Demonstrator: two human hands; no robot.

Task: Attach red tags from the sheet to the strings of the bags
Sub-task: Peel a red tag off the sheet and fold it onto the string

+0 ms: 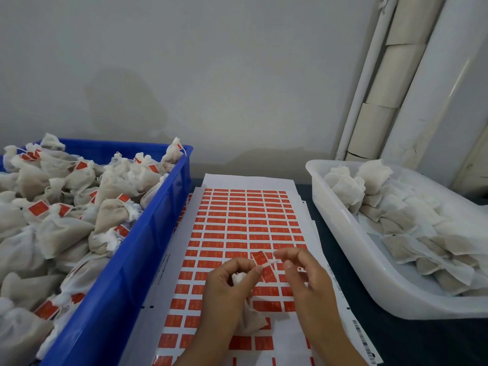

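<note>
A small cloth bag [248,317] is gripped in the left hand [227,289]; its string [270,263] and a red tag [260,258] are pinched by the right hand [303,276] above the tag sheet [245,220]. Tagged bags fill the blue crate [148,247]; untagged bags remain in the white tray [343,233], so much is judged outstanding.

A dark tabletop [330,233] carries two containers well apart — a blue plastic crate [148,244] at the left edge and a translucent white tub [351,249] at the right, tilted toward the viewer. Behind them rises a pale grey wall [198,75], faintly stained above the crate. In the right-hand corner a white pipe [365,75] runs upward beside a beige insulated duct [390,77] — the duct wrapped in separate sections set end to end.
</note>
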